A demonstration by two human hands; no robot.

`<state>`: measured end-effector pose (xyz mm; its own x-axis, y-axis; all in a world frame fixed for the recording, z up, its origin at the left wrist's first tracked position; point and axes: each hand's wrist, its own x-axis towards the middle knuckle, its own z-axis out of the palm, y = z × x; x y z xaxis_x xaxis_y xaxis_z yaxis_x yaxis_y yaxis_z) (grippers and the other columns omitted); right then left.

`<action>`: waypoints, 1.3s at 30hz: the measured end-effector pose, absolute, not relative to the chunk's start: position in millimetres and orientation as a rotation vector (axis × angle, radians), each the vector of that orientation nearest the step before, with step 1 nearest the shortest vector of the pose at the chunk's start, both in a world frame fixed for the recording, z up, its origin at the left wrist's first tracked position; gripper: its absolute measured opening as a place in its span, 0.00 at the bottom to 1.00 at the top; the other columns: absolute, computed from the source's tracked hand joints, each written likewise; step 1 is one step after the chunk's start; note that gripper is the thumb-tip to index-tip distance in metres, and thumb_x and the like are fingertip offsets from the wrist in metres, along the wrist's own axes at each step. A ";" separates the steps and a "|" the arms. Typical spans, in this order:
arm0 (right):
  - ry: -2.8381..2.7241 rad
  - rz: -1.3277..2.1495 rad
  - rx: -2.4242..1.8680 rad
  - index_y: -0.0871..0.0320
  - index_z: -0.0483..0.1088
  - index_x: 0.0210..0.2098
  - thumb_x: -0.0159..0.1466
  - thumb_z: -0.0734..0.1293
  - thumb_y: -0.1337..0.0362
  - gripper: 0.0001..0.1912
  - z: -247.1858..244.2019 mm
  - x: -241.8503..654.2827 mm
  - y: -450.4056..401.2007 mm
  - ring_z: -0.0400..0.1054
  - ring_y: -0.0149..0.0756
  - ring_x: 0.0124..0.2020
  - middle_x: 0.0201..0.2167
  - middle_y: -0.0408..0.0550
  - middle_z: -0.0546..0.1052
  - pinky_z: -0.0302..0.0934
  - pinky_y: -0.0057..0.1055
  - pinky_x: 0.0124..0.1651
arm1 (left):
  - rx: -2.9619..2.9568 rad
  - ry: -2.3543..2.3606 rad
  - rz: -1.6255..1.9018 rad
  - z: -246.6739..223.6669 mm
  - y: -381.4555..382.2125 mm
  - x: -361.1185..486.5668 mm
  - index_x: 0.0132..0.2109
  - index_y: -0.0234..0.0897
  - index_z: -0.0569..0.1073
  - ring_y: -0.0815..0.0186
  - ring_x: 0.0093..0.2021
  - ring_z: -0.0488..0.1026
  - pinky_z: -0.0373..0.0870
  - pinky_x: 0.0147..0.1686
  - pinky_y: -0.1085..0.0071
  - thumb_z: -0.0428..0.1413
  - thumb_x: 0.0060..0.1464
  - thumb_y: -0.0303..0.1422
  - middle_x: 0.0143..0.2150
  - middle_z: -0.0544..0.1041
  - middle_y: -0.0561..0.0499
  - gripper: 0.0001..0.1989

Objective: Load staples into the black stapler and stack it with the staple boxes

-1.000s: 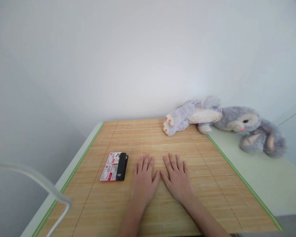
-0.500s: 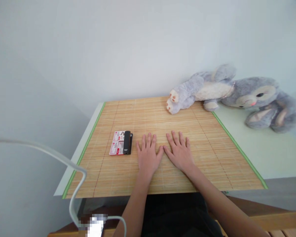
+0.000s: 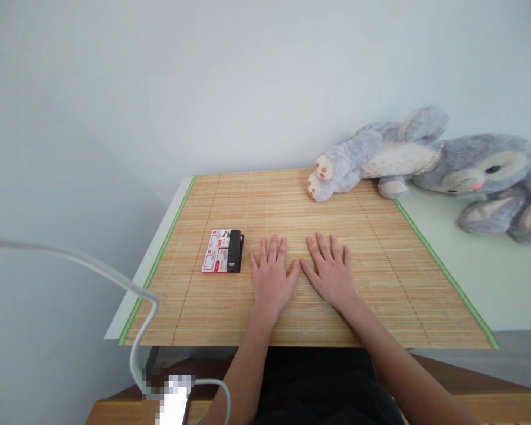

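My left hand lies flat on the bamboo mat, palm down with fingers spread. Beside it, also flat and spread, rests my right hand; the two thumb tips meet or nearly meet. Neither hand holds anything. Just left of my left hand is a black stapler, lying lengthwise away from me. Against its left side sit two small red-and-white boxes, one behind the other, with a picture and print on top that look like staple packaging.
A grey plush rabbit lies on its side at the back right, its feet on the mat. Under the mat is a pale table. A white cable hangs at the left, near a blurred-out bright device below the table edge.
The whole view has shifted slightly, so the mat, stapler, boxes and plush rabbit appear a little farther right. Both hands stay flat in the same place on the mat.
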<state>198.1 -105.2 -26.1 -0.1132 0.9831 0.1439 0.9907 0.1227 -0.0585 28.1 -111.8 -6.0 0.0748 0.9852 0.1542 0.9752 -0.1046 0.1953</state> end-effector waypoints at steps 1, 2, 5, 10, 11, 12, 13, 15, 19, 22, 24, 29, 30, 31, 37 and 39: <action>-2.236 -0.075 -1.990 0.47 0.42 0.76 0.75 0.53 0.45 0.35 -25.9 198.2 -105.2 0.30 0.57 0.77 0.78 0.45 0.42 0.31 0.63 0.73 | 2.275 2.074 0.385 -5.9 -111.8 28.2 0.75 0.49 0.50 0.50 0.78 0.38 0.40 0.73 0.40 0.43 0.69 0.52 0.79 0.47 0.51 0.33; -2.234 -0.072 -1.994 0.47 0.42 0.76 0.75 0.53 0.44 0.35 -25.7 198.2 -105.2 0.30 0.57 0.77 0.78 0.45 0.42 0.31 0.63 0.73 | 2.277 2.070 0.388 -5.8 -111.9 28.3 0.75 0.49 0.50 0.50 0.78 0.38 0.40 0.73 0.40 0.43 0.69 0.51 0.79 0.48 0.51 0.33; -2.237 -0.056 -2.007 0.46 0.42 0.76 0.75 0.53 0.43 0.35 -24.2 197.9 -105.0 0.30 0.57 0.77 0.78 0.44 0.43 0.30 0.63 0.73 | 2.280 2.060 0.402 -6.3 -111.6 28.3 0.75 0.49 0.50 0.50 0.78 0.39 0.42 0.73 0.40 0.43 0.69 0.51 0.79 0.48 0.51 0.33; -2.234 -0.036 -2.016 0.45 0.41 0.76 0.74 0.53 0.40 0.37 -21.6 197.1 -104.7 0.30 0.58 0.77 0.78 0.44 0.42 0.29 0.65 0.72 | 2.299 2.063 0.410 -8.2 -110.4 28.6 0.75 0.49 0.51 0.50 0.78 0.39 0.42 0.72 0.40 0.43 0.70 0.50 0.79 0.47 0.51 0.32; -2.233 -0.030 -2.014 0.45 0.41 0.76 0.74 0.53 0.40 0.37 -21.4 197.0 -104.7 0.29 0.58 0.77 0.78 0.44 0.41 0.28 0.65 0.72 | 2.303 2.064 0.408 -8.5 -110.2 28.7 0.75 0.50 0.51 0.50 0.78 0.40 0.41 0.72 0.40 0.43 0.70 0.50 0.79 0.47 0.51 0.32; -2.231 -0.024 -2.013 0.45 0.41 0.76 0.74 0.52 0.40 0.37 -21.1 197.0 -104.7 0.29 0.58 0.77 0.78 0.44 0.40 0.28 0.65 0.72 | 2.305 2.068 0.407 -8.7 -109.9 28.8 0.75 0.50 0.51 0.49 0.78 0.40 0.41 0.72 0.39 0.43 0.69 0.50 0.79 0.47 0.51 0.32; -2.229 -0.016 -2.011 0.45 0.41 0.76 0.74 0.52 0.41 0.36 -21.0 196.9 -104.7 0.29 0.58 0.77 0.78 0.44 0.40 0.28 0.66 0.72 | 2.305 2.072 0.406 -9.0 -109.7 28.9 0.75 0.50 0.51 0.49 0.78 0.40 0.41 0.72 0.39 0.43 0.69 0.51 0.79 0.47 0.51 0.32; -2.227 -0.005 -2.008 0.45 0.41 0.76 0.74 0.52 0.41 0.36 -21.0 196.8 -104.4 0.29 0.58 0.77 0.78 0.43 0.41 0.27 0.65 0.72 | 2.304 2.079 0.408 -9.9 -109.2 29.0 0.75 0.50 0.51 0.49 0.78 0.41 0.41 0.72 0.39 0.42 0.69 0.52 0.78 0.47 0.51 0.32; -2.211 0.003 -2.018 0.46 0.39 0.76 0.74 0.52 0.41 0.37 -21.0 196.3 -103.3 0.29 0.58 0.77 0.78 0.43 0.40 0.27 0.65 0.72 | 2.295 2.106 0.417 -13.3 -108.0 29.2 0.75 0.51 0.50 0.46 0.78 0.40 0.41 0.72 0.37 0.44 0.68 0.51 0.78 0.47 0.53 0.33; -2.209 0.017 -2.020 0.47 0.38 0.77 0.74 0.52 0.40 0.38 -20.3 196.2 -102.3 0.29 0.58 0.77 0.78 0.42 0.39 0.28 0.65 0.72 | 2.292 2.135 0.418 -16.5 -106.6 29.5 0.75 0.51 0.51 0.44 0.78 0.39 0.41 0.71 0.36 0.46 0.68 0.48 0.78 0.47 0.54 0.32; -2.212 0.032 -2.017 0.47 0.38 0.77 0.74 0.51 0.40 0.38 -19.4 196.3 -101.8 0.29 0.58 0.77 0.77 0.42 0.39 0.29 0.64 0.73 | 2.296 2.144 0.420 -17.9 -105.8 29.6 0.75 0.51 0.51 0.44 0.78 0.39 0.41 0.71 0.35 0.46 0.68 0.47 0.78 0.47 0.53 0.32; -2.206 0.065 -2.024 0.47 0.38 0.76 0.74 0.51 0.40 0.38 -17.7 195.6 -101.3 0.30 0.57 0.77 0.77 0.40 0.39 0.29 0.64 0.73 | 2.318 2.146 0.418 -19.2 -104.9 28.8 0.75 0.51 0.52 0.44 0.77 0.41 0.42 0.71 0.34 0.46 0.68 0.47 0.78 0.48 0.52 0.32; -2.204 0.069 -2.023 0.47 0.38 0.76 0.74 0.52 0.40 0.38 -17.7 195.4 -101.2 0.30 0.57 0.77 0.77 0.40 0.40 0.29 0.64 0.73 | 2.322 2.147 0.417 -19.7 -104.9 28.4 0.75 0.51 0.52 0.44 0.77 0.41 0.43 0.71 0.34 0.46 0.68 0.47 0.78 0.48 0.52 0.32; -2.202 0.072 -2.022 0.47 0.38 0.76 0.74 0.52 0.40 0.38 -17.7 195.3 -101.1 0.31 0.57 0.77 0.77 0.40 0.40 0.29 0.64 0.73 | 2.325 2.148 0.416 -20.3 -104.9 28.0 0.75 0.51 0.53 0.44 0.77 0.41 0.43 0.71 0.34 0.46 0.68 0.46 0.78 0.48 0.52 0.31; -2.197 0.092 -1.972 0.46 0.40 0.76 0.73 0.51 0.40 0.37 -19.7 197.0 -99.8 0.32 0.58 0.77 0.77 0.41 0.42 0.32 0.66 0.73 | 2.329 2.136 0.424 -25.5 -103.8 25.5 0.75 0.51 0.52 0.45 0.78 0.40 0.42 0.71 0.35 0.46 0.68 0.46 0.78 0.49 0.54 0.32; -2.192 0.097 -1.953 0.46 0.40 0.76 0.74 0.51 0.40 0.37 -20.5 197.9 -99.2 0.33 0.58 0.77 0.77 0.41 0.43 0.33 0.67 0.73 | 2.318 2.136 0.422 -26.3 -102.6 25.3 0.74 0.51 0.52 0.46 0.78 0.40 0.42 0.71 0.36 0.46 0.67 0.46 0.78 0.49 0.55 0.32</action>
<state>197.9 -99.2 -20.5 -0.1043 0.9886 0.1083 0.9753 0.1230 -0.1837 25.3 -102.6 -26.3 0.0632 0.9736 0.2192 0.9839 -0.0976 0.1499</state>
